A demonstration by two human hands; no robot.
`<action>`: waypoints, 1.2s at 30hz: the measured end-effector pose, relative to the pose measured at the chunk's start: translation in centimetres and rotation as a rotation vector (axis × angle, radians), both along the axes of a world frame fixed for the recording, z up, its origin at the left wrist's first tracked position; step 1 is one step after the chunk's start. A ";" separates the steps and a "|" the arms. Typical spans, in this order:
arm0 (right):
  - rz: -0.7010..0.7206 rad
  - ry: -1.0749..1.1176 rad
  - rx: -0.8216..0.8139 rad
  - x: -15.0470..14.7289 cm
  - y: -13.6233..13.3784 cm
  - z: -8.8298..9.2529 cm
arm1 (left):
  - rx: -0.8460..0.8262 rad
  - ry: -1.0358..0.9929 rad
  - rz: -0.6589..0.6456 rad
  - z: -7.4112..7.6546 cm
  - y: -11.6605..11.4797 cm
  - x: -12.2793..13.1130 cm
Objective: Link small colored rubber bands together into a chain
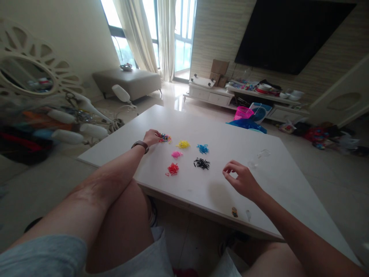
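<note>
My left hand (pixel 152 137), with a dark band on its wrist, reaches to a mixed-colour pile of small rubber bands (pixel 165 138). Its fingertips are drawn together at the pile's edge; what is between them is hidden. Separate piles lie close by: yellow bands (pixel 183 144), pink bands (pixel 177 154), red bands (pixel 173 169), blue bands (pixel 203 148) and black bands (pixel 202 164). Right of the black pile, my right hand (pixel 240 179) hovers above the table, fingers curled and thumb close to the fingertips. Anything in that pinch is too small to make out.
The white table (pixel 213 127) carries a small cartoon figure (pixel 234 212) and a clear piece (pixel 248 215) near its front edge. Clear plastic items (pixel 263 154) lie at the right. A floor lamp (pixel 93 130) stands left; a pink basket (pixel 243 113) is beyond the table.
</note>
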State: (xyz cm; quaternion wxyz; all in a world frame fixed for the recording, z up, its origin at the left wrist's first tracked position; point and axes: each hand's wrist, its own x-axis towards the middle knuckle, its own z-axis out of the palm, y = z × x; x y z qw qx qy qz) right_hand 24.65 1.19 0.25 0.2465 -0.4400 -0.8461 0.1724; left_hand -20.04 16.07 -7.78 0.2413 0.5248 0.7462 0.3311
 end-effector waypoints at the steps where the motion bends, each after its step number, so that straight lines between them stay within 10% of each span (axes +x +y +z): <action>1: 0.001 -0.005 -0.002 0.0 0.0 0.0 | -0.017 0.021 -0.011 0.1 -0.1 -0.1; 12: 0.019 -0.016 -0.044 -0.2 0.0 -0.3 | -0.144 0.132 -0.052 -1.4 0.3 -0.3; 36: 0.048 -0.032 -0.059 0.1 0.2 -0.4 | -0.083 -0.056 -0.025 0.6 -0.5 -0.9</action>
